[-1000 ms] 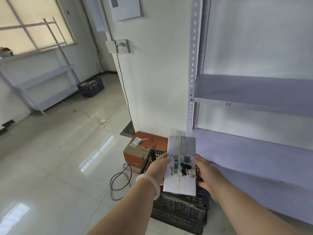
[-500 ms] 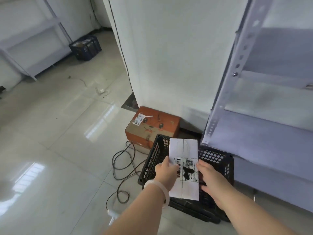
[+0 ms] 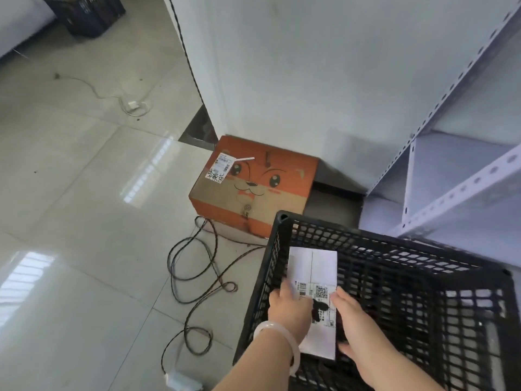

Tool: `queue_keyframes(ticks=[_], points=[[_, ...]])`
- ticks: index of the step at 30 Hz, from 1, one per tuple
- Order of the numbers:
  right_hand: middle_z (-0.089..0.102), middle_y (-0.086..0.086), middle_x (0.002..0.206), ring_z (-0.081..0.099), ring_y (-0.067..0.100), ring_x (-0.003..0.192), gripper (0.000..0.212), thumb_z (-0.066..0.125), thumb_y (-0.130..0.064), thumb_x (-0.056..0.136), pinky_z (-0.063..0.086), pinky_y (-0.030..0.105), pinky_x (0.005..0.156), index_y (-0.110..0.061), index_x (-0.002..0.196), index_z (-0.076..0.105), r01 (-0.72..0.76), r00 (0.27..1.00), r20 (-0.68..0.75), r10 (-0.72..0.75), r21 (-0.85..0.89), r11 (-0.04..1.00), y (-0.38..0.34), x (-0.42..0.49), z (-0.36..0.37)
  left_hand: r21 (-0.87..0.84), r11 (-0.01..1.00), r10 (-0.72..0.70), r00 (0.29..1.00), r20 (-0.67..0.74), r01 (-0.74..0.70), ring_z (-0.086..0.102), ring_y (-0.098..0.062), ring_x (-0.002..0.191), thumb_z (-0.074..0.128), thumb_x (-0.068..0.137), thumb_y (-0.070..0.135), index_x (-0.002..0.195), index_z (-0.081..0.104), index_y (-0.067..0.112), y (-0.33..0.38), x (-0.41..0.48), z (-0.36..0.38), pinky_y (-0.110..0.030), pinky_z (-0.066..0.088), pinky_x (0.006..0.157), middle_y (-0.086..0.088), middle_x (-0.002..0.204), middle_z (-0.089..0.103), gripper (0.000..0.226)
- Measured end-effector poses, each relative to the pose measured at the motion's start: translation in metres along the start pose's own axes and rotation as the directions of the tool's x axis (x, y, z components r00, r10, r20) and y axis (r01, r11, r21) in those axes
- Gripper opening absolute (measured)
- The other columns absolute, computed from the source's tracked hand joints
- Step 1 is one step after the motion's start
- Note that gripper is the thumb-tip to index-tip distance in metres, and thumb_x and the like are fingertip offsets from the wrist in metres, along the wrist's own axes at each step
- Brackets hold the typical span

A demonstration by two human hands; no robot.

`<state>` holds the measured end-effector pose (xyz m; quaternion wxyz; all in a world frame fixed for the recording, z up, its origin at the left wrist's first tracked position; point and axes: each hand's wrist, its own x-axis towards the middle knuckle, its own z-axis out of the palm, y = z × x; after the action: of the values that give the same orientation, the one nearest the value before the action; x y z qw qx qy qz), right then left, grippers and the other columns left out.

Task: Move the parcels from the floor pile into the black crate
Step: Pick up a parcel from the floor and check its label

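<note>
2 hands hold 1 parcel, and both are yours. The white parcel (image 3: pixel 314 266) is flat, rectangular and smooth, with a thin seam running down its middle and 1 printed label (image 3: pixel 320 292) bearing a barcode, a square code and a black smudge. Your left hand (image 3: pixel 287 309) curls its fingers round the left edge; your right hand (image 3: pixel 356 324) clasps the right edge, thumb up beside the label, so the parcel is pinched from both sides. A pale, glossy bangle (image 3: pixel 277 337) circles your left wrist.

The parcel sits inside the open mouth of the black crate (image 3: pixel 366 237), near its left wall; whether it rests on the bottom you cannot tell. The crate is hard plastic, square-cornered, its walls a lattice of small holes; its inside is dark, and what else lies in it you cannot tell.

Just beyond the crate's far-left corner stands 1 orange cardboard box (image 3: pixel 262 176), printed with a cartoon fox face and carrying 1 white shipping label (image 3: pixel 221 165) with handwriting. 1 black cable (image 3: pixel 197 266) loops over the glossy pale floor tiles (image 3: pixel 84 221) to the crate's left. To the right rises 1 grey metal rack (image 3: pixel 462 190) with perforated angle posts and flat shelves. At the top left is 1 more dark crate (image 3: pixel 84 12), and 1 thin white cord (image 3: pixel 132 104) lies on the tiles, well apart from you.
</note>
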<state>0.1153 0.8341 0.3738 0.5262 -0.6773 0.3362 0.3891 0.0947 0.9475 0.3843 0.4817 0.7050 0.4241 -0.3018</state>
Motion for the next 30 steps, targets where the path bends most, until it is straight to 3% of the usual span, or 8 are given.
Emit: queue_keyframes(ticks=[5, 9, 14, 16, 19, 22, 24, 30], points=[[0.028, 0.011, 0.154, 0.029, 0.029, 0.138, 0.048, 0.038, -0.015, 0.101, 0.026, 0.035, 0.107, -0.012, 0.147, 0.027, -0.026, 1.0, -0.004, 0.026, 0.029, 0.999, 0.006, 0.07, 0.022, 0.058, 0.997, 0.047, 0.997, 0.064, -0.051, 0.027, -0.026, 0.141, 0.045, 0.09, 0.028, 0.15, 0.0, 0.037, -0.012, 0.044, 0.01, -0.042, 0.027, 0.115, 0.003, 0.158, 0.011, 0.075], [0.036, -0.004, 0.146, 0.037, 0.027, 0.132, 0.042, 0.039, -0.03, 0.1, 0.035, 0.042, 0.102, -0.033, 0.142, 0.033, -0.09, 0.996, 0.017, 0.09, 0.052, 0.995, 0.004, 0.081, 0.036, 0.082, 0.996, 0.025, 0.999, 0.025, -0.027, 0.015, -0.024, 0.146, 0.044, 0.093, 0.025, 0.15, -0.004, 0.035, -0.013, 0.068, 0.013, -0.046, 0.023, 0.117, 0.004, 0.161, 0.0, 0.075], [0.011, 0.011, 0.159, 0.016, 0.027, 0.144, 0.052, 0.03, -0.019, 0.103, 0.02, 0.029, 0.106, -0.014, 0.15, 0.011, -0.049, 0.998, 0.027, 0.049, 0.008, 0.999, 0.007, 0.107, 0.044, -0.004, 0.999, 0.043, 0.998, 0.038, -0.043, 0.013, -0.021, 0.146, 0.046, 0.095, 0.016, 0.151, 0.006, 0.022, -0.008, 0.08, 0.011, -0.04, 0.015, 0.119, -0.003, 0.159, 0.009, 0.069], [0.013, 0.011, 0.158, 0.019, 0.03, 0.143, 0.054, 0.034, -0.021, 0.102, 0.023, 0.036, 0.108, -0.02, 0.151, 0.011, -0.057, 0.998, 0.014, 0.057, -0.01, 0.998, 0.008, 0.111, 0.047, 0.062, 0.997, -0.037, 0.998, 0.052, 0.034, 0.011, -0.022, 0.147, 0.045, 0.096, 0.022, 0.151, 0.002, 0.027, -0.006, 0.08, 0.013, -0.046, 0.015, 0.119, -0.001, 0.16, 0.006, 0.07], [0.025, 0.009, 0.155, 0.031, 0.032, 0.138, 0.053, 0.04, -0.029, 0.1, 0.029, 0.042, 0.106, -0.03, 0.149, 0.02, -0.069, 0.998, 0.009, 0.069, -0.005, 0.998, 0.012, 0.1, 0.042, 0.147, 0.988, 0.042, 0.999, -0.018, -0.039, 0.014, -0.023, 0.147, 0.045, 0.096, 0.023, 0.15, -0.005, 0.034, -0.011, 0.075, 0.017, -0.047, 0.023, 0.117, 0.001, 0.161, -0.001, 0.074], [0.047, -0.003, 0.14, 0.052, 0.014, 0.113, 0.057, 0.045, -0.04, 0.095, 0.042, 0.027, 0.082, -0.037, 0.148, 0.023, 0.033, 0.999, 0.02, -0.032, -0.098, 0.995, 0.015, 0.07, 0.02, 0.133, 0.986, 0.106, 0.994, -0.04, -0.1, 0.029, -0.024, 0.142, 0.045, 0.094, 0.028, 0.149, 0.003, 0.039, -0.019, 0.059, 0.012, -0.045, 0.035, 0.112, 0.001, 0.159, 0.014, 0.07], [0.058, -0.014, 0.113, 0.052, 0.003, 0.09, 0.056, 0.048, -0.038, 0.093, 0.037, 0.02, 0.071, -0.032, 0.146, 0.031, 0.094, 0.995, -0.017, -0.099, -0.177, 0.98, 0.011, 0.045, 0.001, 0.088, 0.991, 0.107, 0.994, -0.039, -0.103, 0.046, -0.024, 0.128, 0.047, 0.092, 0.032, 0.147, 0.015, 0.04, -0.019, 0.042, 0.004, -0.044, 0.044, 0.104, 0.0, 0.149, 0.037, 0.065], [0.046, -0.002, 0.141, 0.048, 0.02, 0.118, 0.051, 0.049, -0.042, 0.093, 0.035, 0.029, 0.089, -0.031, 0.142, 0.039, 0.096, 0.984, -0.132, -0.118, -0.165, 0.982, -0.027, -0.069, -0.075, 0.012, 0.972, 0.231, 0.965, 0.125, -0.234, 0.047, -0.016, 0.125, 0.053, 0.091, 0.033, 0.144, 0.032, 0.033, 0.022, -0.046, -0.02, -0.031, 0.038, 0.102, 0.002, 0.145, 0.043, 0.057]])
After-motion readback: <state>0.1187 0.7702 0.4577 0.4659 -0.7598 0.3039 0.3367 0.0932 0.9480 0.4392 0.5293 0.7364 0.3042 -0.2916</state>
